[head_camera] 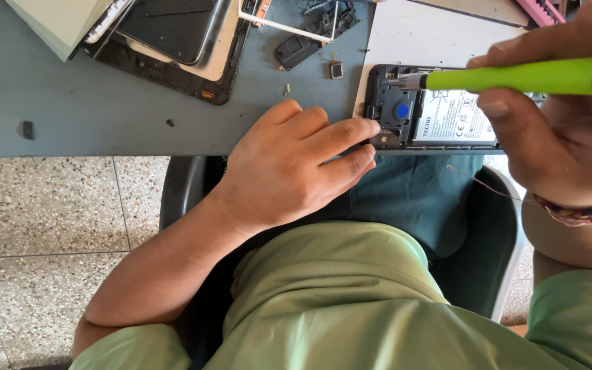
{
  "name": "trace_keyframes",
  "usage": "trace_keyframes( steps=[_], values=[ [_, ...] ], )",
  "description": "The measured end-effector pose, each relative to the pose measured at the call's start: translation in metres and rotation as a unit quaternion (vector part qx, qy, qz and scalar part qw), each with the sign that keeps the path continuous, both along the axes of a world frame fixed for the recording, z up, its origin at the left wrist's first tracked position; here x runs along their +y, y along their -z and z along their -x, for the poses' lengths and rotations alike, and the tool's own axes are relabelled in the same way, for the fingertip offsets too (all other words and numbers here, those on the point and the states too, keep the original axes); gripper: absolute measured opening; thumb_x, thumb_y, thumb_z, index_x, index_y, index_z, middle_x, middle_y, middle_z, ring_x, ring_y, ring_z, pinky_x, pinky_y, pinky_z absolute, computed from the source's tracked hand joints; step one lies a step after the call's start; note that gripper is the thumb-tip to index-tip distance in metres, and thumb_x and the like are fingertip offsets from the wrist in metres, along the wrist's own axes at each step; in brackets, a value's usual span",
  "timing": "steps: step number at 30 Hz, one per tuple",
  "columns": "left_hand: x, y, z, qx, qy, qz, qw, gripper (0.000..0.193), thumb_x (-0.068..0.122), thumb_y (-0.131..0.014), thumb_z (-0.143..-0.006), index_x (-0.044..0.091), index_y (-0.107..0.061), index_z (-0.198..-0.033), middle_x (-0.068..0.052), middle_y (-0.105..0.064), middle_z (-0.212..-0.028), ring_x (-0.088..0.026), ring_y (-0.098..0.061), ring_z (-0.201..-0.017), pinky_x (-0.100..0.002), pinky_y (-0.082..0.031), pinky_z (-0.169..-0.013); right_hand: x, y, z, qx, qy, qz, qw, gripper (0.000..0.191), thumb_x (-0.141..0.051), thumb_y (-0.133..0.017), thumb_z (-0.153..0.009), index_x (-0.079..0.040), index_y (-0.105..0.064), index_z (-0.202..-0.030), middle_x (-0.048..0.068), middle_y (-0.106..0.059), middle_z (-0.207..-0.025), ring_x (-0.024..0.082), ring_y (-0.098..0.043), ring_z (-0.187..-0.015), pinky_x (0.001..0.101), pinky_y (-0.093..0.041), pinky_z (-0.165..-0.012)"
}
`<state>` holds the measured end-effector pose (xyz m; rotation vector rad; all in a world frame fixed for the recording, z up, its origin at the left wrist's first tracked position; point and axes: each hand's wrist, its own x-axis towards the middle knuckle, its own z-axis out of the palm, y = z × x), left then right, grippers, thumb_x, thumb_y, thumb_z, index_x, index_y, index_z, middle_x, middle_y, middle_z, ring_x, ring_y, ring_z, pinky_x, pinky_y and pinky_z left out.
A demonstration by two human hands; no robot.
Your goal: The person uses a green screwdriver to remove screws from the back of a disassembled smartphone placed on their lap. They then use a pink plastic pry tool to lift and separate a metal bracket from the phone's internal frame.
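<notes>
An opened phone lies face down at the table's near edge, with its black inner frame, white battery and a blue dot showing. My left hand rests at the phone's left end, and its fingertips pinch a small grey part there. My right hand holds a screwdriver with a bright green handle. The screwdriver's metal tip points left onto the phone's upper left corner.
A grey table carries a black tablet-like frame at the back, loose small parts and a white sheet under the phone. Below are a speckled tile floor, a dark chair and my green clothing.
</notes>
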<state>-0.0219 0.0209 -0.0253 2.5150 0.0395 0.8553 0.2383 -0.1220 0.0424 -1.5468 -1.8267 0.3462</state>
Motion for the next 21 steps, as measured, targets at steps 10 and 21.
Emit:
trace_keyframes(
  steps=[10,21],
  values=[
    [-0.001,0.001,-0.001,0.004,0.0,0.005,1.0,0.009,0.02,-0.079,-0.104,0.012,-0.077,-0.1,0.005,-0.069,-0.127,-0.014,-0.055,-0.085,-0.034,-0.043,-0.077,0.005,-0.002,0.011,-0.013,0.014,0.007,1.0,0.037,0.015,-0.069,-0.106,0.012,-0.044,-0.134,0.03,-0.063,-0.117,0.036,-0.074,-0.106,0.0361,-0.062,-0.097],
    [-0.001,0.001,-0.001,0.003,-0.001,0.006,1.0,0.009,0.02,-0.079,-0.104,0.012,-0.078,-0.099,0.005,-0.069,-0.127,-0.014,-0.055,-0.085,-0.034,-0.043,-0.077,0.023,-0.014,0.01,-0.053,-0.018,0.014,0.998,0.032,0.015,-0.069,-0.097,0.013,-0.048,-0.122,0.03,-0.065,-0.112,0.036,-0.073,-0.102,0.039,-0.061,-0.09]
  ],
)
